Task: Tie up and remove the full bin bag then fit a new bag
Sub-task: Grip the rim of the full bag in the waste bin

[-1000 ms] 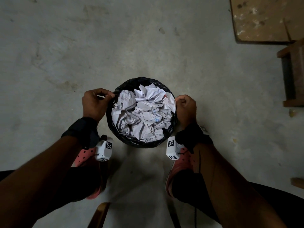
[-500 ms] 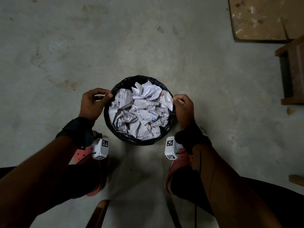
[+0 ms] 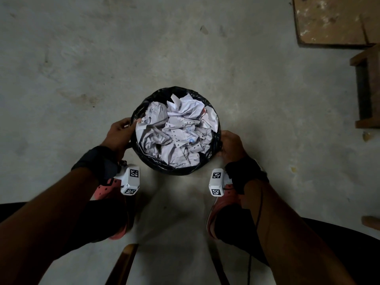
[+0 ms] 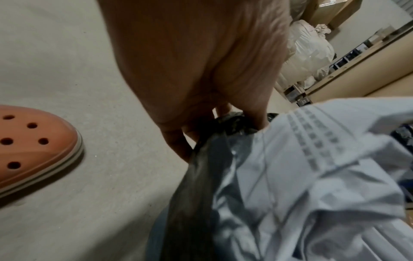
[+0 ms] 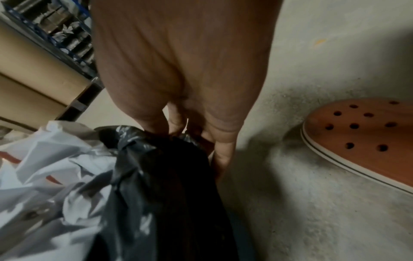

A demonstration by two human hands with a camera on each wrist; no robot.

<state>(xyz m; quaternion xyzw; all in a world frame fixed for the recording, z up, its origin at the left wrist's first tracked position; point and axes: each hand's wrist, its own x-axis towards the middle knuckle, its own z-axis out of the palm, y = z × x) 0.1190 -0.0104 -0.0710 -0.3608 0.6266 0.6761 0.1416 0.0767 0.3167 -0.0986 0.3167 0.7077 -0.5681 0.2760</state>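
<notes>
A round bin lined with a black bin bag (image 3: 162, 167) stands on the concrete floor, heaped with crumpled white paper (image 3: 176, 132). My left hand (image 3: 121, 132) grips the bag's left rim, thumb over the edge and fingers curled under the black plastic (image 4: 201, 159). My right hand (image 3: 230, 144) pinches the bag's right rim (image 5: 161, 146), its fingers bunched on the folded plastic. The paper (image 4: 301, 167) fills the bag to the top. No new bag is in sight.
My two feet in pink perforated clogs (image 3: 104, 192) (image 3: 218, 204) stand just behind the bin. A wooden board (image 3: 329, 21) lies at the far right, with a wooden stool (image 3: 368, 89) beside it. Shelving and cardboard boxes (image 5: 33, 70) stand beyond.
Both hands have stayed on the bag's rim, the right sliding slightly toward me along the edge and bunching the plastic. The left thumb now lies over the edge. The bin has not moved.
</notes>
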